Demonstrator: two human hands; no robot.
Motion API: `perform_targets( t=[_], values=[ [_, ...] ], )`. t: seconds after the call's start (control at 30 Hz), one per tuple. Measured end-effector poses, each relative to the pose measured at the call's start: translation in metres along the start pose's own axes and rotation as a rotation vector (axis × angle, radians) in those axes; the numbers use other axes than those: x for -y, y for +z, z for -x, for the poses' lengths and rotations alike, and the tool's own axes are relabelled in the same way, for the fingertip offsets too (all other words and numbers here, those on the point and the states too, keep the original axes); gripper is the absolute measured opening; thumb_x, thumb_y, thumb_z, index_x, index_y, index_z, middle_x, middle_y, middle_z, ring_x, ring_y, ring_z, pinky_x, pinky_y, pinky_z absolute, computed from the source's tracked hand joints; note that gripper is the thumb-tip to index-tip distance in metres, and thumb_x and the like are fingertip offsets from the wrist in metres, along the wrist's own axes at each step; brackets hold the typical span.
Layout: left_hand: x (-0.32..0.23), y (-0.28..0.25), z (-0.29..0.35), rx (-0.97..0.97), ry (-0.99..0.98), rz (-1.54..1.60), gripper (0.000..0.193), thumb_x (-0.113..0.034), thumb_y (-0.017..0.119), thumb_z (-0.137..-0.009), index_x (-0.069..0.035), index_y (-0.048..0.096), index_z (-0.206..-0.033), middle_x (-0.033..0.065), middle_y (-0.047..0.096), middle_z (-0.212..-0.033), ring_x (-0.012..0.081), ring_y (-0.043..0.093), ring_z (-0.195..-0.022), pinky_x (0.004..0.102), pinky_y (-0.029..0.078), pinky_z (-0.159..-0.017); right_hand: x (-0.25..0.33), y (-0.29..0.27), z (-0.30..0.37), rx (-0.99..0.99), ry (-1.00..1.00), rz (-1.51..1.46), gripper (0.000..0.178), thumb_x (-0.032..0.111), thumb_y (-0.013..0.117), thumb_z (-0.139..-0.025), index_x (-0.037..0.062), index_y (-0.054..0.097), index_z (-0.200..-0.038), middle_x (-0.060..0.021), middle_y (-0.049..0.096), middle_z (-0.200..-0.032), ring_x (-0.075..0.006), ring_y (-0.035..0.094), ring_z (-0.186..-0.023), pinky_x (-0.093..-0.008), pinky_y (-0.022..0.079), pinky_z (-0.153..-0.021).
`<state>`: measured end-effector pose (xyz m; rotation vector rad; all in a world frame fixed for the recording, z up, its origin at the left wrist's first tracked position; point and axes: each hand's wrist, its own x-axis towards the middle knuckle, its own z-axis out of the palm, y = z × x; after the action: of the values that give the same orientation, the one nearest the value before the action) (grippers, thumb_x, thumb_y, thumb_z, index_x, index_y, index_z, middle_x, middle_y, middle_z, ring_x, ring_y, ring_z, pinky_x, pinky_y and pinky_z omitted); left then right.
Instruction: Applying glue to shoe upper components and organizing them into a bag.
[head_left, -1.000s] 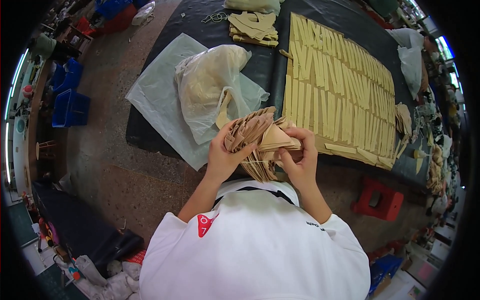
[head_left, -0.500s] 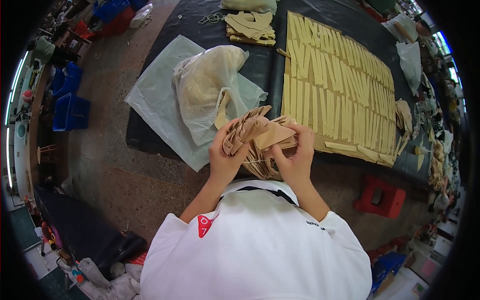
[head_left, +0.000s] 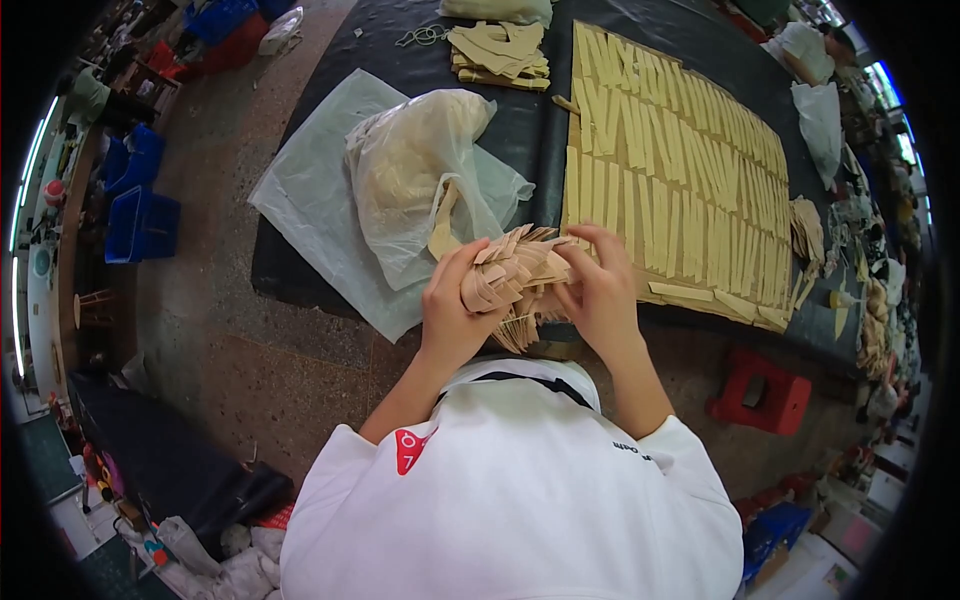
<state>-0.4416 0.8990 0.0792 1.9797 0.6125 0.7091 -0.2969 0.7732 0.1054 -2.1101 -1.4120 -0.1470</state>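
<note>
Over the table's near edge I hold a bundle of tan, flat cut pieces [head_left: 500, 275], fanned so that their pointed ends overlap. They look like leather or stiff sheet; I cannot tell which. My left hand [head_left: 452, 300] is closed round the bundle's left side. At its right side my right hand [head_left: 603, 290] has bent fingers and thumb on the edges of the pieces. A thin band seems to cross the lower pieces. Just beyond the bundle lies a clear plastic bag [head_left: 410, 165] of pale pieces, with one curved piece [head_left: 443, 225] sticking out.
On the black-covered table [head_left: 350, 45], a board [head_left: 660, 180] carries rows of yellowish strips. A stack of cut pieces [head_left: 500, 52] lies at the back. A red stool [head_left: 760, 393] stands at the right, blue crates [head_left: 142, 222] at the left. Another person [head_left: 805, 50] is at the far right.
The bundle has turned in my hands, and more overlapping ends face up. My right fingers have shifted on its edge, the index finger lifting. The wide piece under my right thumb no longer shows.
</note>
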Motion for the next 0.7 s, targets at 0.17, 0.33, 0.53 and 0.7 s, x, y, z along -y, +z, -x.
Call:
perform_targets(
  t=[0.17,0.33,0.53,0.7],
  values=[
    [0.031,0.011,0.003,0.187,-0.274,0.458,0.048,-0.004,0.067,-0.071,0.000,0.054,-0.117,0.0098,0.062,-0.105,0.0156,0.059,-0.096,0.0290,0.046,-0.084,-0.011,-0.008,-0.015,0.183,-0.147,-0.157,0.018,0.015,0.068,-0.071,0.0041,0.057,-0.081,-0.0096,0.056,-0.087,-0.0278,0.058,-0.081,-0.0369,0.049,-0.068],
    [0.029,0.014,0.000,0.291,-0.345,0.667,0.044,-0.007,0.066,-0.078,0.001,0.051,-0.119,0.0066,0.061,-0.106,0.0106,0.056,-0.097,0.0267,0.044,-0.087,-0.007,-0.005,-0.024,0.197,-0.160,-0.046,0.010,0.013,0.065,-0.078,0.0059,0.060,-0.081,-0.0055,0.058,-0.080,-0.0234,0.060,-0.060,-0.0332,0.048,-0.051],
    [0.017,0.014,-0.008,0.291,-0.283,0.581,0.044,-0.010,0.068,-0.080,0.003,0.050,-0.118,0.0056,0.062,-0.104,0.0099,0.056,-0.095,0.0252,0.045,-0.085,0.005,0.002,-0.026,0.079,-0.145,0.036,0.014,0.017,0.066,-0.075,0.0078,0.056,-0.077,-0.0032,0.053,-0.079,-0.0210,0.058,-0.056,-0.0317,0.047,-0.047],
    [0.021,0.015,-0.008,0.210,-0.274,0.627,0.040,-0.008,0.067,-0.080,0.004,0.052,-0.115,0.0051,0.063,-0.102,0.0093,0.058,-0.092,0.0239,0.046,-0.083,0.012,-0.003,-0.025,-0.002,-0.054,-0.051,0.015,0.016,0.068,-0.075,0.0077,0.055,-0.075,-0.0042,0.053,-0.078,-0.0226,0.057,-0.055,-0.0324,0.046,-0.047]
  ],
)
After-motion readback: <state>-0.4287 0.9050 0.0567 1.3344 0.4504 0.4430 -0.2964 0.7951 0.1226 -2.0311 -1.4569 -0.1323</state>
